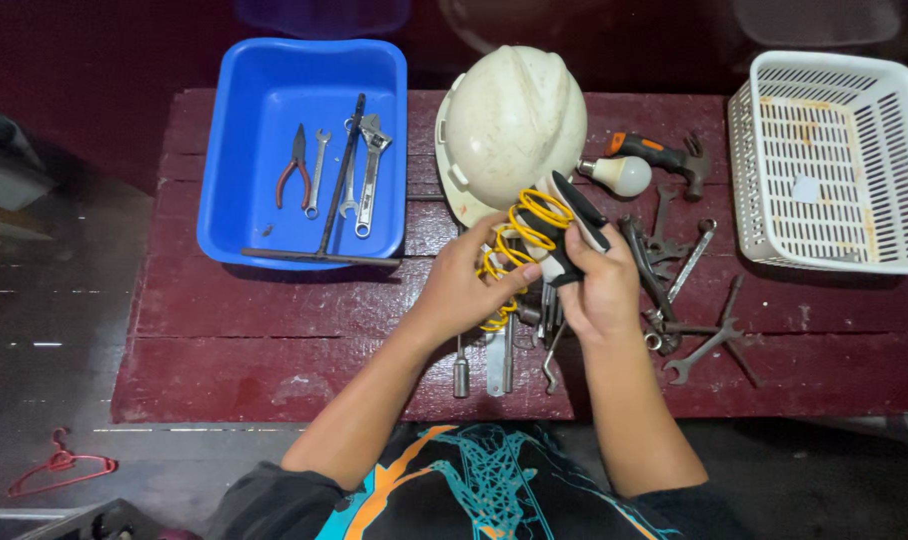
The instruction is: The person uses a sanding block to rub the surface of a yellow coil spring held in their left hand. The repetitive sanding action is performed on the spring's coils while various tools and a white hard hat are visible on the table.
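Both hands are up over the pile: right hand (599, 285) grips a black-and-white tool (572, 232), left hand (466, 285) clutches its yellow coiled cord (522, 240). Cord could snag the loose wrenches (674, 290) and drag them off the surface (274, 340).

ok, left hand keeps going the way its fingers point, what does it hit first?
The left hand points up and right, already touching the yellow coiled cord on the black-handled tool. Straight on, it would probably meet the right hand gripping that tool; the hard hat lies beyond, though depth is unclear.

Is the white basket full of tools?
No, the white basket holds no tools; they lie on the table and in the blue tub.
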